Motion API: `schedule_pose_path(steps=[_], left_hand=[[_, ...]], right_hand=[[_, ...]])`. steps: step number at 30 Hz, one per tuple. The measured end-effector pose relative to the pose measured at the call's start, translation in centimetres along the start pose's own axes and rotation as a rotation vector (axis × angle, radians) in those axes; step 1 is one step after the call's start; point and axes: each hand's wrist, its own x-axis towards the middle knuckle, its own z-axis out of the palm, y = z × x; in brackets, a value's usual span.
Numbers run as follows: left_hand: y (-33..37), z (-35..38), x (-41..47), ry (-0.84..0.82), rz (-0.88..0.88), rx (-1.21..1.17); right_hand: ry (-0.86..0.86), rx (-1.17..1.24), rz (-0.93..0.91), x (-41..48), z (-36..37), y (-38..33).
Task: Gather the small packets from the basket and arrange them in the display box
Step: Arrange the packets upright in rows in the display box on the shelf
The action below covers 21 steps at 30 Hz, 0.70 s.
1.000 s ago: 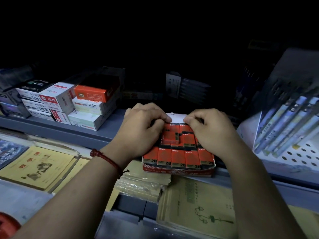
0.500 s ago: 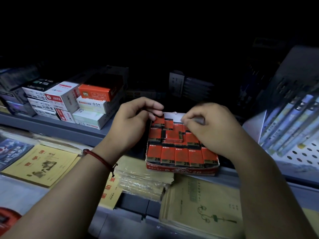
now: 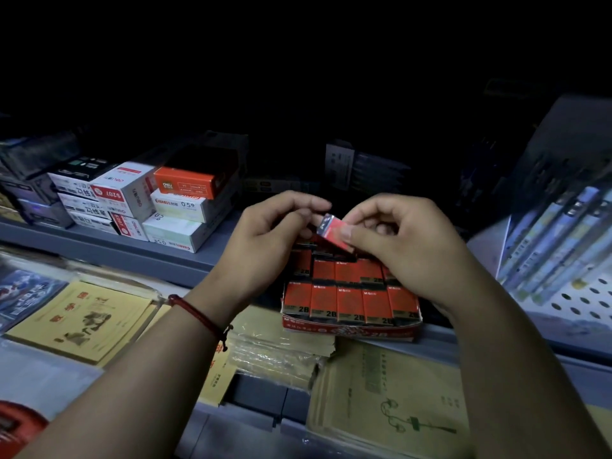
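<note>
Packet (image 3: 334,231) pinched at both ends by our left grip (image 3: 265,246) and right grip (image 3: 407,256), just above the back rows of the box (image 3: 347,331); we should turn it label-up, then seat it flush.

red-and-black packets (image 3: 349,301), red display box (image 3: 351,330)

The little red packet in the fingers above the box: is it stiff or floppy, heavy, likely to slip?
Probably stiff: the packet shows straight edges while the right hand pinches it. Likely light, since a thumb and fingertips carry it. Its flat sides, like those packed in the box, suggest it won't roll.
</note>
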Motion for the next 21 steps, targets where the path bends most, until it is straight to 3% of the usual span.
schedule_pose_path(steps=[5,9,21], left_hand=[[0.59,0.21,0.03,-0.027,-0.07,-0.174],[0.83,0.54,0.01,0.056,-0.105,-0.245],[0.42,0.59,0.05,0.04,-0.047,-0.195]], right_hand=[[0.083,0.169,0.06,-0.07,0.6,-0.42],[0.089,0.168,0.06,-0.13,0.82,-0.54],[-0.001,0.205,0.049,-0.19,0.53,-0.37]])
